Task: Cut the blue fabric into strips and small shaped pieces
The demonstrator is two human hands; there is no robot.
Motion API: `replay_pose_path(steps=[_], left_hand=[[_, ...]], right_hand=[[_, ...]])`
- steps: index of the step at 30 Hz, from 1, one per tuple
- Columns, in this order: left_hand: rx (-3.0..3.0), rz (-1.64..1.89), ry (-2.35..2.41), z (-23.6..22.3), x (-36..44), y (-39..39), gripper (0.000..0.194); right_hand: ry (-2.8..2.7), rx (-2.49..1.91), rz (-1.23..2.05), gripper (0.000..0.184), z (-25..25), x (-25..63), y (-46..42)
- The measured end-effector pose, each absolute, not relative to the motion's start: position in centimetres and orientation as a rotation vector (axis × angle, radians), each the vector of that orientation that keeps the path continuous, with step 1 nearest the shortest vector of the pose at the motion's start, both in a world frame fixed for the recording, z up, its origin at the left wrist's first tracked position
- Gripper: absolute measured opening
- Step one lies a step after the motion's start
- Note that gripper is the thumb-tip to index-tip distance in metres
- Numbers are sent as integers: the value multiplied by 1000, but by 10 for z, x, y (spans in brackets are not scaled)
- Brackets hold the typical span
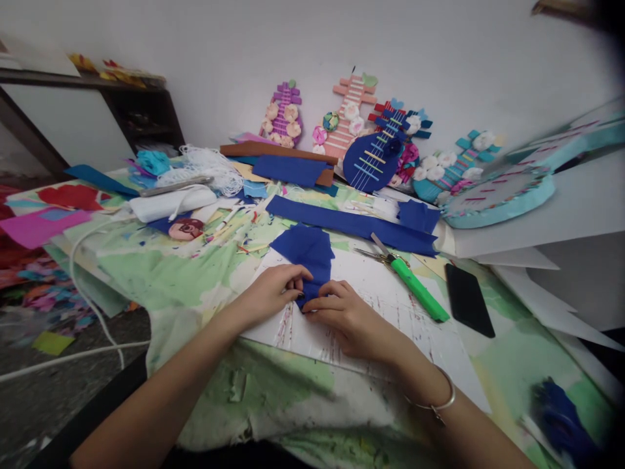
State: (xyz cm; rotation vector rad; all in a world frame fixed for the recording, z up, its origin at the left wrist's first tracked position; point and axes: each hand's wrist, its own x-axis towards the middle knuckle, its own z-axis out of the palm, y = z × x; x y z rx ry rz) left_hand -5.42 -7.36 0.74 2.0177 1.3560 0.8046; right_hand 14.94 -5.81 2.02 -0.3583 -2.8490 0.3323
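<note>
A dark blue piece [305, 251], felt or crepe paper by its look, lies on a scratched white board [390, 326] in front of me. The fingers of my left hand [278, 290] are curled and pinch its near left edge. My right hand [349, 319] closes its thumb and fingertips on the near corner, beside the left fingertips. That corner narrows and looks folded; the fingers partly hide it. To the right rest a green utility knife [418, 288] and a pair of scissors [374, 256], both apart from my hands.
Beyond the board lies a long blue strip [351, 225]. A black phone [469, 299] sits at the right. Several decorated lute-shaped crafts, one blue [374, 163], lean on the wall. White string [209, 166] and a white glue gun [170, 203] lie at the left, its cord hanging down.
</note>
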Motion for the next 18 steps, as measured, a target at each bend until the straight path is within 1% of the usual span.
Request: replay_pose_path(steps=[7, 18], left_hand=[[2020, 827, 1353, 6, -55, -73, 32], [2183, 850, 1286, 3, -58, -78, 40]], right_hand=[[-2863, -321, 360, 43, 24, 149, -60], [-2867, -407, 360, 40, 26, 148, -63]])
